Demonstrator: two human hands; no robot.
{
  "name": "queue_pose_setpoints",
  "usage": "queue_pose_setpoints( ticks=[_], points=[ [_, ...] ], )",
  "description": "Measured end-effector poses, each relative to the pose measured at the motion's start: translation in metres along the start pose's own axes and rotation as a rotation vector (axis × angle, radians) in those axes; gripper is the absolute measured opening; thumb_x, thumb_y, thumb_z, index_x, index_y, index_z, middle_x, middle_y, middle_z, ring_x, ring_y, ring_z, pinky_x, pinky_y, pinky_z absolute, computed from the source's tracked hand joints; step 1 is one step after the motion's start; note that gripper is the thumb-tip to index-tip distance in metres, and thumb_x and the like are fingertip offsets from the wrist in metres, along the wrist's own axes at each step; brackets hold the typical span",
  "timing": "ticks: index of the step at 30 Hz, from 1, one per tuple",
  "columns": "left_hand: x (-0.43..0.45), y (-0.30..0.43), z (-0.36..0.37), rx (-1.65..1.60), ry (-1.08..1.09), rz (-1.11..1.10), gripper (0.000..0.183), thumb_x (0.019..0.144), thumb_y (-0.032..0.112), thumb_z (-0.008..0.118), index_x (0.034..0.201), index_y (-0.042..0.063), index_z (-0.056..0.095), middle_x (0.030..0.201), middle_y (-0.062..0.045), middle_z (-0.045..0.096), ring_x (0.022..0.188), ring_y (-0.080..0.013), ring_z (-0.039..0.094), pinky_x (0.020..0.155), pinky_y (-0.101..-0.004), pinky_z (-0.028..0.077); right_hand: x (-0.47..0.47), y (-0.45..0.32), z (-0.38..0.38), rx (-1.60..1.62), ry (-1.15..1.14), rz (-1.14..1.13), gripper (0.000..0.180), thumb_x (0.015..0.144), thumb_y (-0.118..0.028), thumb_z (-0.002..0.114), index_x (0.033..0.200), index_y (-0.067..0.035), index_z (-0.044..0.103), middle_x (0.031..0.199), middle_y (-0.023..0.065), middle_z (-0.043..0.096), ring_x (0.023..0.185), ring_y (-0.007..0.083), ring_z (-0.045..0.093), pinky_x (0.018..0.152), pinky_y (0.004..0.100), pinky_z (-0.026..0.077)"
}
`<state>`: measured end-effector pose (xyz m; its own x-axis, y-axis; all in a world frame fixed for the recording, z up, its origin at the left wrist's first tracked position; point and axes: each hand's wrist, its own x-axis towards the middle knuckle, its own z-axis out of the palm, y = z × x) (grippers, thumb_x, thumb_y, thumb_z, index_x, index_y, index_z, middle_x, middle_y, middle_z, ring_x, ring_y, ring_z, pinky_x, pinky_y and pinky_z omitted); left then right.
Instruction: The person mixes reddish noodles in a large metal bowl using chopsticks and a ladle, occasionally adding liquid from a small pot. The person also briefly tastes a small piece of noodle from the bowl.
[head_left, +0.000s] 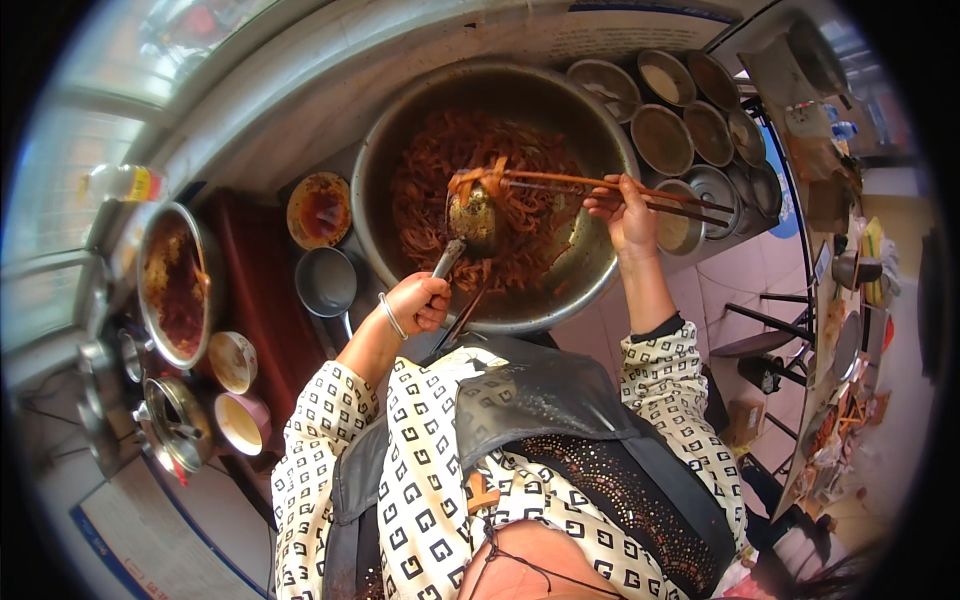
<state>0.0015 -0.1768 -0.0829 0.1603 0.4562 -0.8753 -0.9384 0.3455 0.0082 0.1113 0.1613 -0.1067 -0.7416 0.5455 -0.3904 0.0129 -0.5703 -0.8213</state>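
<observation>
A large round metal basin (600, 277) in front of me holds reddish, sauce-coated food strips (517, 142). My left hand (426, 301) is closed on the handle of a metal ladle (472, 225), whose bowl is over the strips. In my right hand (624, 210) is a pair of long wooden chopsticks (559, 178), pointing left. Their tips meet several orange strips (480, 180) at the far edge of the ladle bowl. Another pair of dark sticks (469, 309) leans at the basin's near rim, beside my left hand.
Left of the basin are a sauce-stained plate (319, 210), a small saucepan (326, 281) and a larger pot with red sauce (180, 285). Several metal bowls (662, 140) crowd the right side. A stool (765, 337) and a cluttered counter (825, 322) stand farther right.
</observation>
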Motion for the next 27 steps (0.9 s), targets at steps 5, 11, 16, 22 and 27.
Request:
queue_pose_setpoints(
  ticks=[5, 11, 16, 22, 27],
  points=[
    [0.000, -0.002, 0.007, 0.037, -0.025, 0.020, 0.022, 0.079, 0.007, 0.050, 0.062, 0.012, 0.037, 0.050, 0.001, 0.035, 0.035, -0.0078, 0.029, 0.031, -0.0231, 0.019, -0.034, -0.009, 0.024, -0.167, -0.144, -0.087, 0.028, 0.096, -0.022, 0.047, 0.100, 0.004, 0.057, 0.081, 0.0157, 0.065, 0.066, 0.0266, 0.067, 0.057, 0.0327, 0.057],
    [-0.005, -0.011, 0.017, 0.083, 0.025, 0.101, 0.015, 0.078, 0.003, 0.046, 0.067, 0.011, 0.039, 0.053, 0.000, 0.037, 0.036, -0.0065, 0.028, 0.031, -0.0226, 0.018, -0.043, -0.021, 0.028, -0.186, -0.093, -0.156, 0.026, 0.095, -0.020, 0.047, 0.097, 0.003, 0.058, 0.079, 0.0154, 0.064, 0.062, 0.0261, 0.066, 0.054, 0.0327, 0.056],
    [-0.011, -0.014, 0.016, 0.115, -0.024, 0.142, 0.021, 0.078, 0.004, 0.049, 0.064, 0.013, 0.037, 0.051, 0.003, 0.035, 0.037, -0.0067, 0.030, 0.031, -0.0221, 0.020, -0.038, -0.026, 0.021, -0.155, -0.006, -0.135, 0.024, 0.094, -0.019, 0.049, 0.093, 0.003, 0.059, 0.075, 0.0158, 0.064, 0.057, 0.0265, 0.064, 0.050, 0.0325, 0.055],
    [-0.017, -0.020, 0.008, 0.217, -0.044, 0.128, 0.021, 0.078, 0.002, 0.048, 0.063, 0.013, 0.037, 0.051, 0.005, 0.034, 0.037, -0.0058, 0.030, 0.030, -0.0217, 0.019, -0.022, -0.030, 0.007, -0.151, 0.021, -0.118, 0.024, 0.094, -0.019, 0.050, 0.093, 0.003, 0.058, 0.074, 0.0152, 0.064, 0.057, 0.0259, 0.065, 0.049, 0.0308, 0.054],
    [-0.014, -0.027, 0.006, 0.246, -0.005, 0.168, 0.013, 0.076, 0.001, 0.047, 0.078, 0.011, 0.041, 0.052, 0.004, 0.035, 0.036, -0.0056, 0.030, 0.030, -0.0222, 0.019, -0.007, -0.027, -0.004, -0.122, 0.017, -0.045, 0.026, 0.094, -0.022, 0.052, 0.093, 0.002, 0.060, 0.075, 0.0155, 0.066, 0.059, 0.0268, 0.066, 0.049, 0.0317, 0.055]
  ],
)
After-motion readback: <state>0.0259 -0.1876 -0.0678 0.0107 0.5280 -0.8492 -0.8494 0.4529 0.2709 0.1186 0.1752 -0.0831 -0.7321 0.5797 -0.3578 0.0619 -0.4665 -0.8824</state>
